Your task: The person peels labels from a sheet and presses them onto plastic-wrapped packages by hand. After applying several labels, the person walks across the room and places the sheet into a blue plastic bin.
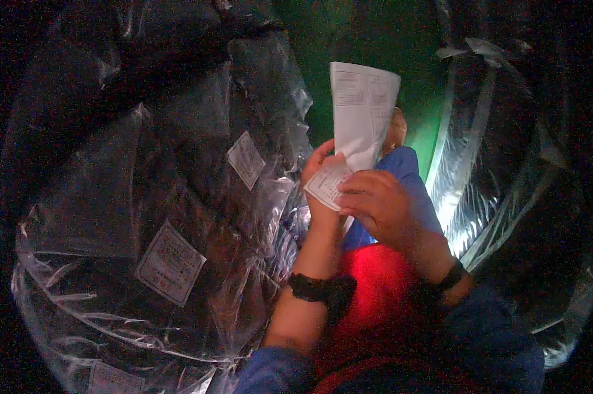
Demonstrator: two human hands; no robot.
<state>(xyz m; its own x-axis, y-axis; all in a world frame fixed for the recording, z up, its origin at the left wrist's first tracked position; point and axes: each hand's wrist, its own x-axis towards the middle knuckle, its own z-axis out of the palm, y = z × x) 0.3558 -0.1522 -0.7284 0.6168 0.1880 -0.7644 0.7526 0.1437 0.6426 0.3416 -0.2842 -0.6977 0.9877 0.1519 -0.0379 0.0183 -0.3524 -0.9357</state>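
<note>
A folded white printed sheet (362, 111) stands upright from my left hand (317, 161), whose fingers are wrapped round its lower part. Over that wrist lies a small white printed label (329, 186), tilted, with its right edge at the fingertips of my right hand (381, 203). The fingers of my right hand are bent and close together on the label. Part of my left palm is hidden behind the papers. Dark bands circle both wrists.
Clear plastic wrapping with dark contents fills the left, bearing a label (246, 160) and a larger label (171, 262). More shiny plastic (483, 164) curves down the right. A green surface (368, 33) lies ahead between them. Blue and red clothing shows below my hands.
</note>
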